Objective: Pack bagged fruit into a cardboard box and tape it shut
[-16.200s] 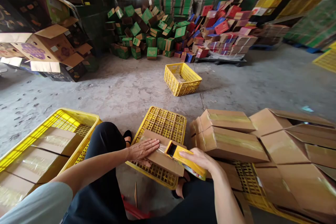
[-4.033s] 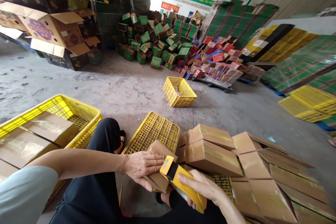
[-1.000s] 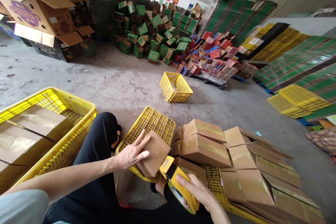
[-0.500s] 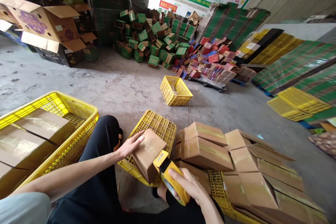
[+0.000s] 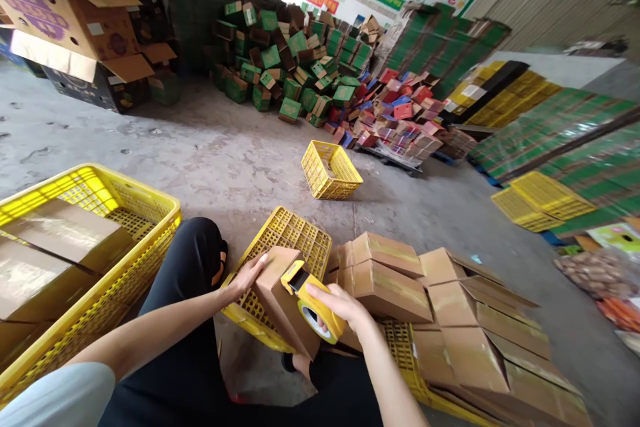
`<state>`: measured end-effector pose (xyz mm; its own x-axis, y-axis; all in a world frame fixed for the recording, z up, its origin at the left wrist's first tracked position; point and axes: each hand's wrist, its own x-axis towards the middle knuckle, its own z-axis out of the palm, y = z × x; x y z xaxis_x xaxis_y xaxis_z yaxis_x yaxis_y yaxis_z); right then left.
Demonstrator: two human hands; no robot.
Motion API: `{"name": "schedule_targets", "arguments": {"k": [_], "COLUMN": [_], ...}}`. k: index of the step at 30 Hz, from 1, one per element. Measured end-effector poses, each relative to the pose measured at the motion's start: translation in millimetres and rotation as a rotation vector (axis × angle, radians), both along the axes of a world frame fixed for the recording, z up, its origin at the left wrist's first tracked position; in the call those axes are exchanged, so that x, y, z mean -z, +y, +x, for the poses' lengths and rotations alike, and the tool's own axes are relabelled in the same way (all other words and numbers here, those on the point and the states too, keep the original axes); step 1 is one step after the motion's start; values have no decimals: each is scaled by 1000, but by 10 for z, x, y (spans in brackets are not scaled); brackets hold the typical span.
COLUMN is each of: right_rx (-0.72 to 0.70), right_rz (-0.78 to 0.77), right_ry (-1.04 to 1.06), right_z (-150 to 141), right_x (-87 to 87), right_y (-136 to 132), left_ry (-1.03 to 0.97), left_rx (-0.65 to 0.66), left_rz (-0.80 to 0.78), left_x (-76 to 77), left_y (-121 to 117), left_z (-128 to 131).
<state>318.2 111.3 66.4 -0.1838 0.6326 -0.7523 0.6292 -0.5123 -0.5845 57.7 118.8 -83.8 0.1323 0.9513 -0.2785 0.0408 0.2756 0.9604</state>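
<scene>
A cardboard box [image 5: 283,303] stands tilted on an upturned yellow crate [image 5: 295,233] between my legs. My left hand [image 5: 246,279] grips its left side, the fingers lying along the upper edge. In my right hand [image 5: 343,305] is a yellow tape dispenser [image 5: 327,312], with the fingers wrapped round its body and the white core of the roll showing. The dispenser's head lies against the upper right edge of the box. Whether tape is stuck down there I cannot tell.
To the right, several cardboard boxes [image 5: 390,287] are stacked on yellow crates. A large yellow crate [image 5: 145,260] with taped boxes stands at my left. Ahead on the floor sits a small yellow crate [image 5: 330,180]. Piles of green cartons [image 5: 270,57] lie farther back.
The box has tipped so that its side faces me more. My right hand has raised the tape dispenser up and left, to the box's top edge. The left hand has slid slightly down its side.
</scene>
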Motion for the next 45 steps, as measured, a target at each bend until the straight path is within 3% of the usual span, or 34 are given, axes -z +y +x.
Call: {"name": "schedule_targets", "arguments": {"k": [4,9,17,31,45], "right_rx": [-29,-106,-149,-140,-136], "right_rz": [-10,-48,-75,-89,-51], "right_ry": [27,30,3,-3,31], "right_z": [-309,-599,-809,-774,-633], "right_x": [170,287,586,605,571], "right_y": [270,540,773,742,659], "left_ry": [43,-11,-132,-285,77], "left_rx": [68,75,53,54,235], "left_rz": [-8,-47,128,38,201], "left_x": [11,-15,114,393,410], "left_y": [151,104,58,159,22], "left_z": [-209,-371,-468,-342,-429]}}
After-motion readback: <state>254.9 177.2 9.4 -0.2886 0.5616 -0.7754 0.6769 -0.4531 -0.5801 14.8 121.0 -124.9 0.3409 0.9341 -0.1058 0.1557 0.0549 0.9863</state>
